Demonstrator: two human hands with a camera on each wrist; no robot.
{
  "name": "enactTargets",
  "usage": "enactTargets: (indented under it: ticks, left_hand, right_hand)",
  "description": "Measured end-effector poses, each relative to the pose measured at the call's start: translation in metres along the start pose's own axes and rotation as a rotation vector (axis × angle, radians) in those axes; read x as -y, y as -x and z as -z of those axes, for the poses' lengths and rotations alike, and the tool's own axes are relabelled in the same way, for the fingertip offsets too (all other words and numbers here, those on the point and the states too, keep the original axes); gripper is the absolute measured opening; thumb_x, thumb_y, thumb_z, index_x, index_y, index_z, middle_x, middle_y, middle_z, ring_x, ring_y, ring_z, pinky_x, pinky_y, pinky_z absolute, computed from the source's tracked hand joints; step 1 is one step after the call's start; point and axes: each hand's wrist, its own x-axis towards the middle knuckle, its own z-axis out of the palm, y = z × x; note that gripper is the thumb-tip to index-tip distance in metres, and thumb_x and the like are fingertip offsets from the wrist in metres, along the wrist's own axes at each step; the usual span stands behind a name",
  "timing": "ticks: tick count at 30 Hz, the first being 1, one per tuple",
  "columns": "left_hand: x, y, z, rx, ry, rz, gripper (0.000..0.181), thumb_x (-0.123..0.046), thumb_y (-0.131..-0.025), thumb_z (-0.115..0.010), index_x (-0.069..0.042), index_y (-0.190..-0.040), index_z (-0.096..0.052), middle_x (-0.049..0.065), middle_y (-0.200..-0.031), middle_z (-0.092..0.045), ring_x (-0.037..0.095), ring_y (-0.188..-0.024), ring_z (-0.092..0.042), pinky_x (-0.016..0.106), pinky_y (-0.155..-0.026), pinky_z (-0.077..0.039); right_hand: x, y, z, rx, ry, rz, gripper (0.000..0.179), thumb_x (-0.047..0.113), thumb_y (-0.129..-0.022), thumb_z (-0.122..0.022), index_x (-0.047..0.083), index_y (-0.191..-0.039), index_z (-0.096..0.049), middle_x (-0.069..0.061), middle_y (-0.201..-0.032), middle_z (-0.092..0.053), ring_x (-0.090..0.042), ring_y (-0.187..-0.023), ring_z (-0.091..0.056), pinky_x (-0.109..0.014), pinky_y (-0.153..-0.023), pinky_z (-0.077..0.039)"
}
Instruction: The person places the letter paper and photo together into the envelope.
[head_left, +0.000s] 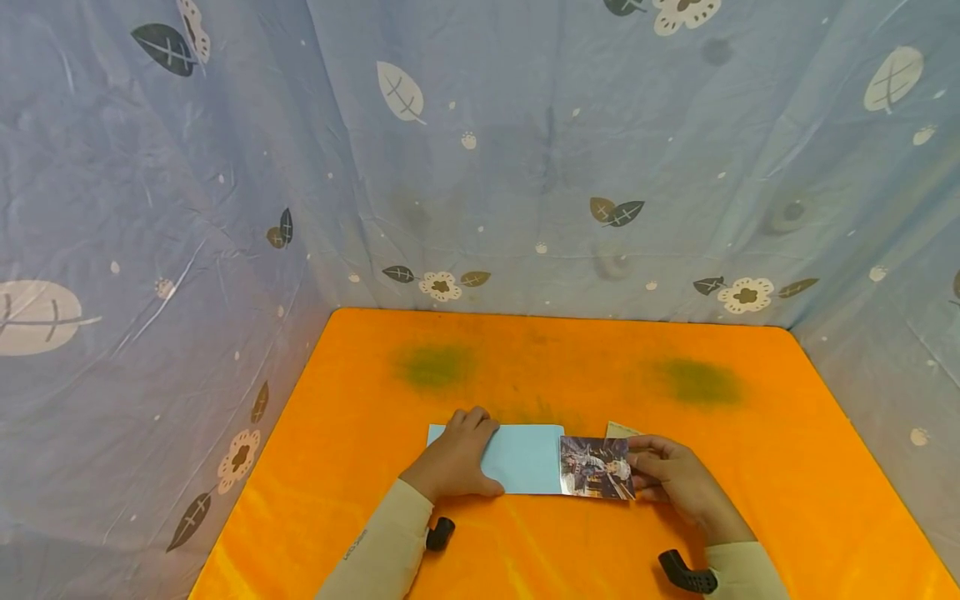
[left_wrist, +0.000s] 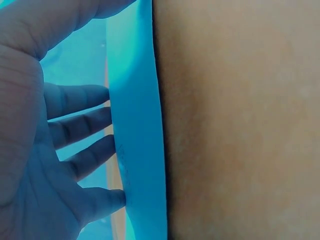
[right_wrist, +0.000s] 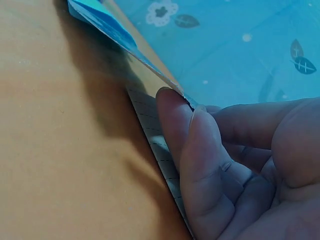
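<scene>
A light blue paper rectangle (head_left: pixel 525 460) lies on the orange table, seen close up as a blue strip (left_wrist: pixel 135 110) in the left wrist view. My left hand (head_left: pixel 459 457) rests over its left part, fingers spread toward the far edge and thumb near the front edge. At the paper's right end is a glossy picture card (head_left: pixel 597 468) with a dark printed scene. My right hand (head_left: pixel 675 479) pinches the card's right edge between thumb and fingers. In the right wrist view the card (right_wrist: pixel 150 67) appears edge-on, tilted above the table.
A pale sheet with dashed lines (right_wrist: pixel 152 132) lies under the right hand, its corner (head_left: pixel 621 430) showing behind the card. The orange tabletop (head_left: pixel 540 358) has two greenish stains. Blue patterned curtains (head_left: pixel 510 167) enclose the back and sides.
</scene>
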Motion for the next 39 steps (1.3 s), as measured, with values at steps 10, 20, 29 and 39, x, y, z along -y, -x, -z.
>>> enactTargets:
  ticks: [10, 20, 29, 39]
  left_hand:
    - [-0.001, 0.0, 0.0, -0.007, -0.014, 0.0, 0.09, -0.05, -0.08, -0.093, -0.006, -0.15, -0.059, 0.006, -0.144, -0.05, 0.027, -0.126, -0.044, 0.037, -0.1, -0.051]
    - [-0.002, 0.0, 0.001, -0.01, -0.01, 0.007, 0.091, -0.049, -0.08, -0.093, -0.005, -0.151, -0.058, 0.006, -0.144, -0.05, 0.027, -0.126, -0.044, 0.037, -0.1, -0.051]
    - [-0.001, -0.001, -0.001, -0.012, -0.006, 0.01, 0.091, -0.05, -0.08, -0.093, -0.006, -0.151, -0.058, 0.006, -0.144, -0.05, 0.027, -0.126, -0.044, 0.037, -0.101, -0.051]
    - [0.0, -0.001, -0.002, -0.01, -0.004, 0.016, 0.091, -0.05, -0.08, -0.093, -0.006, -0.152, -0.058, 0.006, -0.145, -0.049, 0.027, -0.127, -0.043, 0.037, -0.101, -0.051]
  right_hand:
    - [0.002, 0.0, -0.007, -0.045, 0.035, -0.017, 0.046, 0.012, -0.113, -0.06, -0.013, -0.15, -0.051, -0.015, -0.104, -0.066, -0.025, -0.078, -0.069, -0.038, -0.069, -0.063]
    - [0.004, -0.005, -0.016, -0.119, 0.052, -0.037, 0.043, 0.013, -0.112, -0.064, -0.009, -0.146, -0.053, -0.016, -0.101, -0.066, -0.028, -0.076, -0.069, -0.039, -0.067, -0.063]
    - [0.002, -0.004, -0.02, -0.144, 0.074, -0.038, 0.036, 0.012, -0.112, -0.064, -0.01, -0.14, -0.056, -0.015, -0.103, -0.067, -0.029, -0.075, -0.069, -0.039, -0.066, -0.063]
    - [0.003, -0.001, -0.019, -0.101, 0.094, -0.023, 0.037, 0.007, -0.111, -0.061, -0.01, -0.144, -0.056, -0.015, -0.109, -0.072, -0.033, -0.079, -0.073, -0.04, -0.067, -0.064]
